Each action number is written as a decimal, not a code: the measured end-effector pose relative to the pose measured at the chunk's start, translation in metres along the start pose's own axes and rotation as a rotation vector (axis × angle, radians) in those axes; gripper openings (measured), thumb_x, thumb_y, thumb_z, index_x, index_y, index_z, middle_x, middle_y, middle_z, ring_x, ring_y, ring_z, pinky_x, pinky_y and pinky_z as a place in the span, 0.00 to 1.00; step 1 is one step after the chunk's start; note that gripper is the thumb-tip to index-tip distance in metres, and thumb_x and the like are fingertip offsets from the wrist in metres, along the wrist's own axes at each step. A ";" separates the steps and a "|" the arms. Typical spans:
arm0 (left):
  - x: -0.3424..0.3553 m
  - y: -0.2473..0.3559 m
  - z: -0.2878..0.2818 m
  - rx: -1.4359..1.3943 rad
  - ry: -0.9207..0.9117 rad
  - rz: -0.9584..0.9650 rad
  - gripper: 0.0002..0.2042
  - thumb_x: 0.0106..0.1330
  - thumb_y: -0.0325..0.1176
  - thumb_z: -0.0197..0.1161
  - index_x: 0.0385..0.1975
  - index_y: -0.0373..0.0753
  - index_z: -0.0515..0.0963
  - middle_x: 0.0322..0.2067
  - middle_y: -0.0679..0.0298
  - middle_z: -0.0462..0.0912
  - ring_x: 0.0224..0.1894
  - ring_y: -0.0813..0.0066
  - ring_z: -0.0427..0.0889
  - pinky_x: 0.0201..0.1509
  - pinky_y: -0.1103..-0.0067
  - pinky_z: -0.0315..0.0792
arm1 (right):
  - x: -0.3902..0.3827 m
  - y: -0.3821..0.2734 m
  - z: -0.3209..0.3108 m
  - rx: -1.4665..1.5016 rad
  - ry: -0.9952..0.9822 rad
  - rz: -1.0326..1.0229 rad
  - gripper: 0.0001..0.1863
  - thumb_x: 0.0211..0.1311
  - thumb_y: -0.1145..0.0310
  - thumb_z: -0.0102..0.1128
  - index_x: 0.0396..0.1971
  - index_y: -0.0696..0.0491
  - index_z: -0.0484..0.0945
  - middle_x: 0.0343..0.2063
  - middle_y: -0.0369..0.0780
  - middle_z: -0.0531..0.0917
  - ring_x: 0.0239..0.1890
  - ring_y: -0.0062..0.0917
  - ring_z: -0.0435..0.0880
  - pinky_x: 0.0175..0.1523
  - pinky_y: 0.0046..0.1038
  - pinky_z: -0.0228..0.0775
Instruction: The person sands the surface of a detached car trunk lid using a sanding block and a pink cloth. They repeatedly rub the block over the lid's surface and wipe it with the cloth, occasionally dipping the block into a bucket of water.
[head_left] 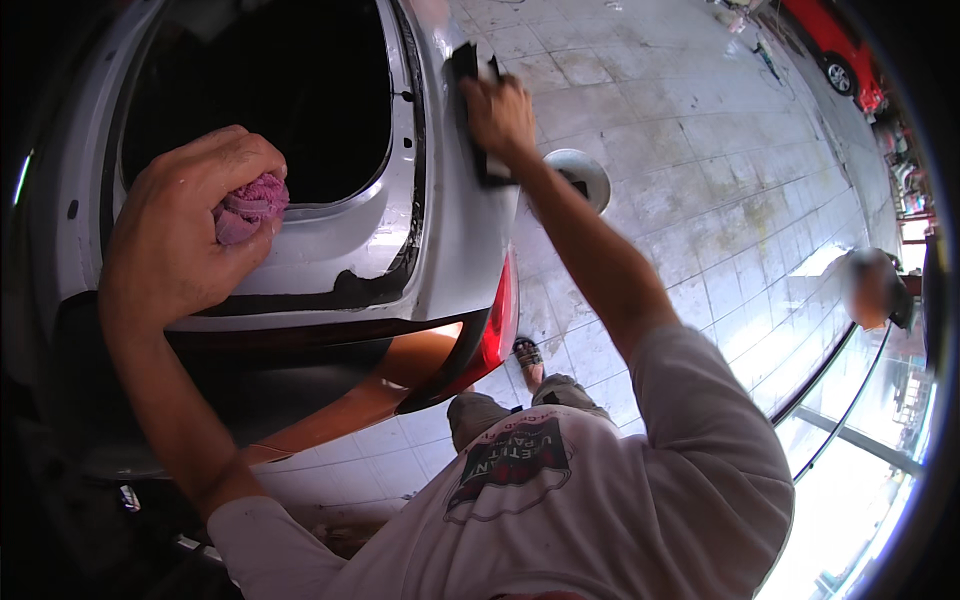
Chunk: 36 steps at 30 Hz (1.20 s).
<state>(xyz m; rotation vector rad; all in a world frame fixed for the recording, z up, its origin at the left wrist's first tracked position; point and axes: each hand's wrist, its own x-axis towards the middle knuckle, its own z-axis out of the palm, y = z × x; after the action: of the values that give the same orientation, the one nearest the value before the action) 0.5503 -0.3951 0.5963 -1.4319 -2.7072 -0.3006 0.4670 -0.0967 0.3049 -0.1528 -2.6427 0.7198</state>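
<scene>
A crumpled purple-pink cloth (pixel 250 207) is bunched in my left hand (pixel 185 215), whose fingers curl round it above the rear of a car. My right hand (pixel 503 115) reaches forward and grips a long black sanding block (pixel 463 75), which lies along the pale grey rear corner panel (pixel 455 250) of that car. The hand covers part of the block, so its underside is hidden. Between the two hands are the dark rear window opening (pixel 300 100) and its silver-grey frame with black patches along the edge.
Below the panel is a red tail light (pixel 500 315), near my sandalled foot (pixel 528 355). A round pale bucket (pixel 597 178) stands on the tiled floor (pixel 700 180) beside the car. Farther off are a red car (pixel 825 35) and another person (pixel 875 290) at the right.
</scene>
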 end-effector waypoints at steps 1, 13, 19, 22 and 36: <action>-0.004 -0.002 0.000 -0.010 -0.045 -0.027 0.14 0.50 0.21 0.72 0.39 0.33 0.81 0.33 0.55 0.82 0.35 0.57 0.85 0.40 0.68 0.78 | -0.041 -0.009 -0.010 -0.041 0.001 -0.162 0.20 0.76 0.56 0.52 0.58 0.44 0.87 0.59 0.52 0.83 0.67 0.58 0.73 0.71 0.50 0.67; -0.001 0.000 0.003 0.016 -0.084 0.073 0.16 0.46 0.21 0.74 0.36 0.34 0.81 0.35 0.54 0.82 0.39 0.53 0.86 0.42 0.66 0.78 | 0.031 0.025 -0.008 0.255 -0.085 0.103 0.24 0.78 0.51 0.48 0.54 0.52 0.87 0.53 0.59 0.85 0.69 0.59 0.69 0.71 0.54 0.65; -0.005 0.005 0.001 0.060 -0.019 -0.023 0.11 0.46 0.21 0.71 0.29 0.34 0.77 0.30 0.55 0.80 0.36 0.53 0.84 0.41 0.64 0.75 | -0.173 -0.011 -0.047 0.147 0.000 -0.073 0.24 0.80 0.54 0.49 0.60 0.55 0.83 0.68 0.64 0.69 0.67 0.61 0.72 0.72 0.55 0.63; -0.002 0.016 -0.023 -0.071 -0.109 -0.055 0.05 0.57 0.28 0.65 0.28 0.33 0.80 0.29 0.51 0.84 0.35 0.51 0.85 0.41 0.61 0.75 | -0.113 -0.006 -0.037 0.110 0.001 -0.026 0.23 0.81 0.56 0.47 0.59 0.54 0.84 0.62 0.63 0.76 0.66 0.61 0.72 0.72 0.54 0.63; -0.011 0.012 -0.042 -0.214 -0.136 -0.042 0.07 0.63 0.32 0.64 0.31 0.35 0.83 0.30 0.48 0.87 0.36 0.47 0.87 0.42 0.59 0.77 | -0.103 0.023 -0.026 0.096 -0.057 -0.133 0.26 0.81 0.52 0.46 0.58 0.56 0.85 0.67 0.64 0.71 0.71 0.59 0.69 0.76 0.51 0.58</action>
<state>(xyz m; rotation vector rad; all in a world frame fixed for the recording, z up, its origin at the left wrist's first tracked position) 0.5648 -0.4057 0.6375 -1.4998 -2.8926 -0.5288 0.5714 -0.0859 0.2784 0.0708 -2.6359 0.8143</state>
